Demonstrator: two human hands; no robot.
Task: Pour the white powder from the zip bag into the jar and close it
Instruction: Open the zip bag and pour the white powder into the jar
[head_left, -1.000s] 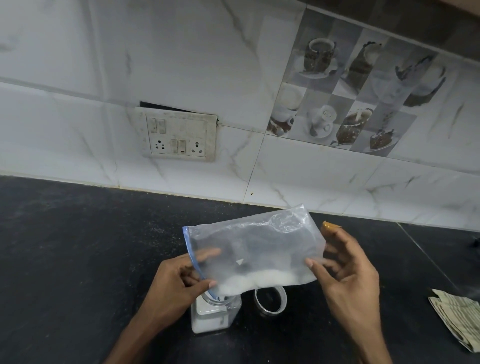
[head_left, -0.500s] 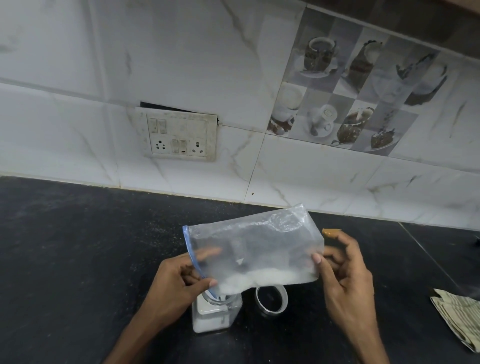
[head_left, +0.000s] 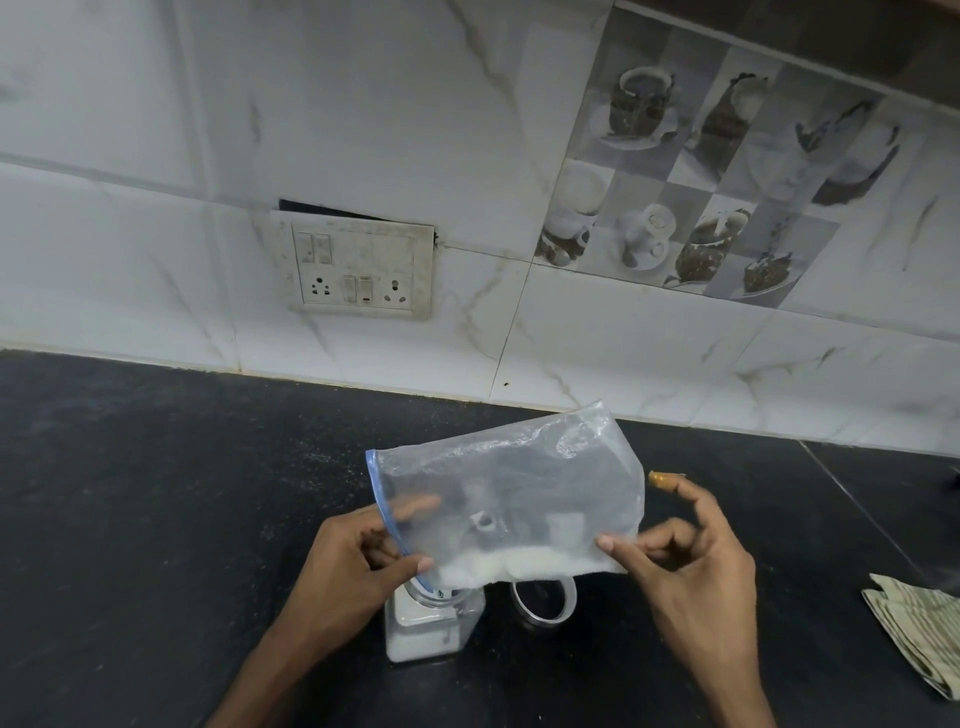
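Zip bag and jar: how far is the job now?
Done: the lid lies off beside the jar, which holds some white powder. In hand: left hand and right hand hold the zip bag tilted, its zip corner at the jar mouth; more powder lies along its lower edge. Left: empty the bag, close the jar.

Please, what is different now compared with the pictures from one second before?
The right hand sank a little and curled its fingers; its thumb slid down-left along the zip bag and seems to pinch the lower right corner. The left hand holds the zip end over the jar as before; the lid did not move.
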